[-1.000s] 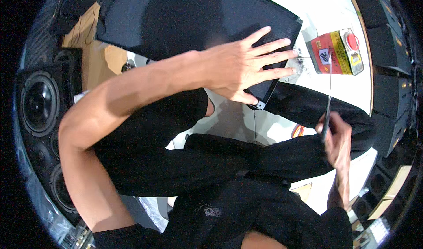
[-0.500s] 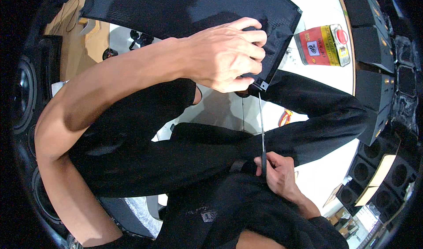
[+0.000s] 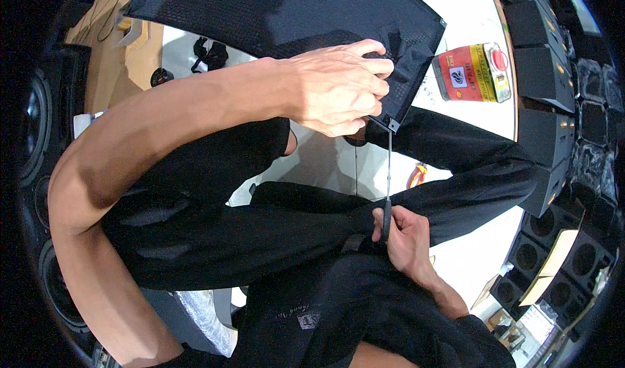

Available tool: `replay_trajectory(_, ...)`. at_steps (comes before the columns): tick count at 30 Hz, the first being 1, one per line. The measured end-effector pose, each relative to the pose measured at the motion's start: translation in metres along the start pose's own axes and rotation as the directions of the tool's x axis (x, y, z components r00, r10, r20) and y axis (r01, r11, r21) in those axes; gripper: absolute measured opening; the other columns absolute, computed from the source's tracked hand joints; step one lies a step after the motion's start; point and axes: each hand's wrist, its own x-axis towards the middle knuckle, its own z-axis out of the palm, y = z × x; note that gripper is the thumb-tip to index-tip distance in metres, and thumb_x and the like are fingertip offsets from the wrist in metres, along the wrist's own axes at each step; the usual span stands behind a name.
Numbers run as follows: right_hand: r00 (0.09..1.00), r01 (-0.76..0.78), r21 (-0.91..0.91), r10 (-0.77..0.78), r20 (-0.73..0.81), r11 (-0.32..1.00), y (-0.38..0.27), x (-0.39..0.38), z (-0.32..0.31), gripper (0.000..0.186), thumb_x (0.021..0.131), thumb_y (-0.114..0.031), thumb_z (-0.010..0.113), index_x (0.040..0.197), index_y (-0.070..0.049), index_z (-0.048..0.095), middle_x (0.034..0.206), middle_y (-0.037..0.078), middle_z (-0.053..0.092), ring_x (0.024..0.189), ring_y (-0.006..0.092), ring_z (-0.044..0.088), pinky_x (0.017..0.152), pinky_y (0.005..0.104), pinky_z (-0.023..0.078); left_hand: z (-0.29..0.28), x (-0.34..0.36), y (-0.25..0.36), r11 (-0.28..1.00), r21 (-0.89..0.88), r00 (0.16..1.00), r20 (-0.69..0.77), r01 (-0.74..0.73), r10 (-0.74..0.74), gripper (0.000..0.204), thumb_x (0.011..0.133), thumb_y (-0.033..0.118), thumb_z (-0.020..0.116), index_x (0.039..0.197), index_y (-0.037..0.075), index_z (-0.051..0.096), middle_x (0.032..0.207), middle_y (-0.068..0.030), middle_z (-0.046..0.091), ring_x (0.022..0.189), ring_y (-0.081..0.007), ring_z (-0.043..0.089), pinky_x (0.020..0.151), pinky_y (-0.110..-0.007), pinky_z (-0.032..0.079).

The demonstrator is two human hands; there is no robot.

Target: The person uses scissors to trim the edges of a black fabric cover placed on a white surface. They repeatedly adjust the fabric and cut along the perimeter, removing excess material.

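A large black panel-like piece (image 3: 325, 16) with a textured surface and small metal pieces at its corners spans the upper middle. My left hand (image 3: 342, 88) is closed over its near right part, the fingers curled round a dark edge or knob that they partly hide. In my right hand (image 3: 407, 234) is a screwdriver (image 3: 386, 219) with a black handle and a long thin shaft, thumb and fingers wrapped round the handle. The shaft points away from me, its tip at the metal corner piece (image 3: 393, 126) just right of my left fingers.
My black-trousered legs (image 3: 456, 140) lie crossed below the panel. A red and yellow can (image 3: 470, 73) stands on the white surface to the right. Black boxes (image 3: 540, 75) line the right side, loudspeakers (image 3: 39, 127) the left. An orange-red item (image 3: 416, 175) lies near my leg.
My right hand has moved up and slightly left with the screwdriver, whose tip now meets the metal corner piece. My left hand has shifted slightly and keeps its hold on the panel.
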Motion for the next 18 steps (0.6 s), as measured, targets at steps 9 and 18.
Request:
replay_trajectory(9, 0.983, -0.182, 0.161, 0.174, 0.065, 0.97, 0.001, -0.006, 0.017, 0.04, 0.1, -0.034, 0.063, 0.082, 0.001, 0.067, 0.066, 0.005, 0.067, 0.049, 0.0059, 0.052, 0.044, 0.0259, 0.039, 0.001, -0.001, -0.002, 0.999, 0.02, 0.999, 0.007, -0.033, 0.032, 0.018, 0.085, 0.025, 0.063, 0.087, 0.013, 0.076, 0.092, -0.0032, 0.068, 0.105, -0.0206, 0.055, 0.108, -0.045, 0.033)
replay_trajectory(18, 0.983, -0.183, 0.215, 0.176, 0.052, 0.959, 0.0, -0.023, 0.028, 0.037, 0.101, -0.033, 0.062, 0.085, 0.0, 0.066, 0.067, 0.006, 0.068, 0.044, 0.0062, 0.053, 0.039, 0.0231, 0.039, 0.001, -0.003, 0.001, 0.998, -0.057, 1.0, -0.007, 0.018, -0.018, 0.014, 0.075, 0.021, 0.072, 0.082, 0.009, 0.073, 0.088, -0.0043, 0.059, 0.103, -0.0256, 0.053, 0.109, -0.048, 0.035)
